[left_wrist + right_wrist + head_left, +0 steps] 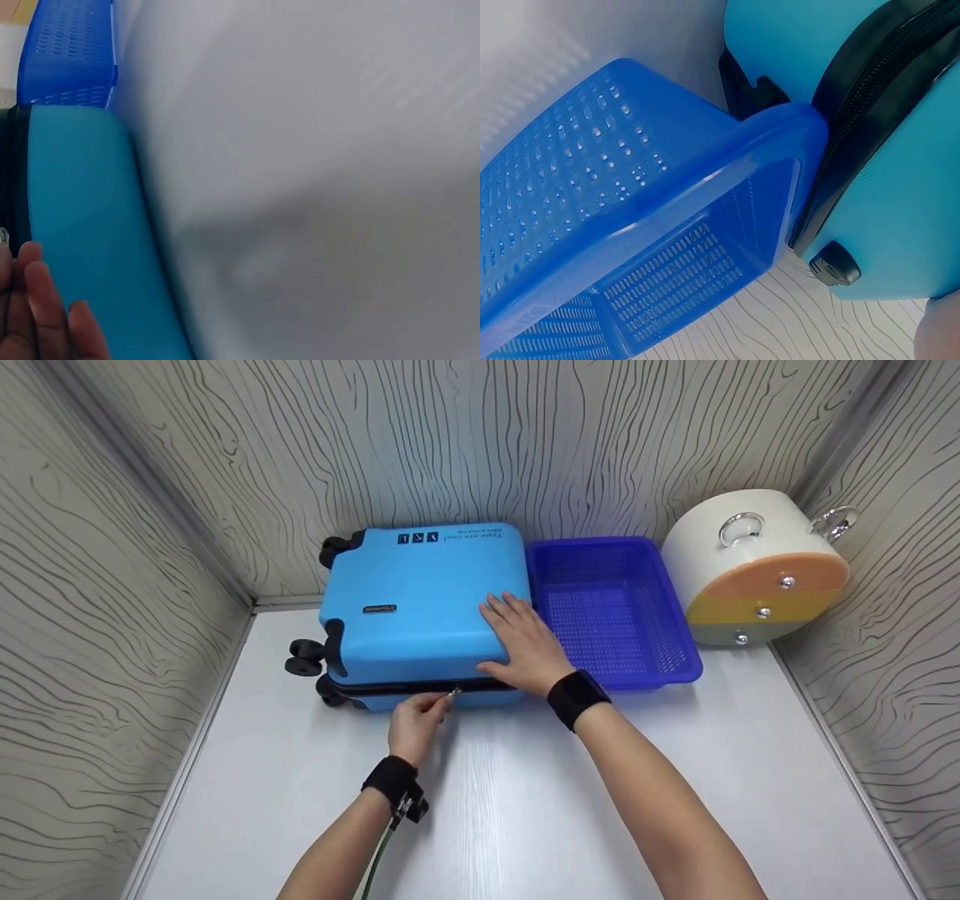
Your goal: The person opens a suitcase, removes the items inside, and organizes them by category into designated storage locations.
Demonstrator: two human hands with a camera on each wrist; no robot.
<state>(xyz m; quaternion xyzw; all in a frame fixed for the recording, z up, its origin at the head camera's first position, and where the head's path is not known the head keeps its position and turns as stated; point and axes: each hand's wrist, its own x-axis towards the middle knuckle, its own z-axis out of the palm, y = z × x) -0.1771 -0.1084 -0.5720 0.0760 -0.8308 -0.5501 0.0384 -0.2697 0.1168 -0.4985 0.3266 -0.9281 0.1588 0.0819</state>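
Note:
A light blue hard-shell suitcase (pixel 427 585) lies flat on the white table, its wheels to the left. Along its front side runs a black zipper (pixel 390 688). My left hand (pixel 417 724) pinches a small metal zipper pull (pixel 454 691) between thumb and forefinger; in the left wrist view its other fingers (pixel 46 304) lie near the suitcase's side. On the right end of the lid rests my right hand (pixel 527 649), fingers spread and thumb near the front edge. Only a bit of that hand shows at the corner of the right wrist view.
Right of the suitcase, close against it, stands a blue plastic basket (pixel 679 619) with perforated walls. Beyond it is a rounded cream box (pixel 697 532) with orange, yellow and green drawers and silver handles. Wood-grain panels (pixel 480 442) enclose the table (pixel 495 817) at the back and sides.

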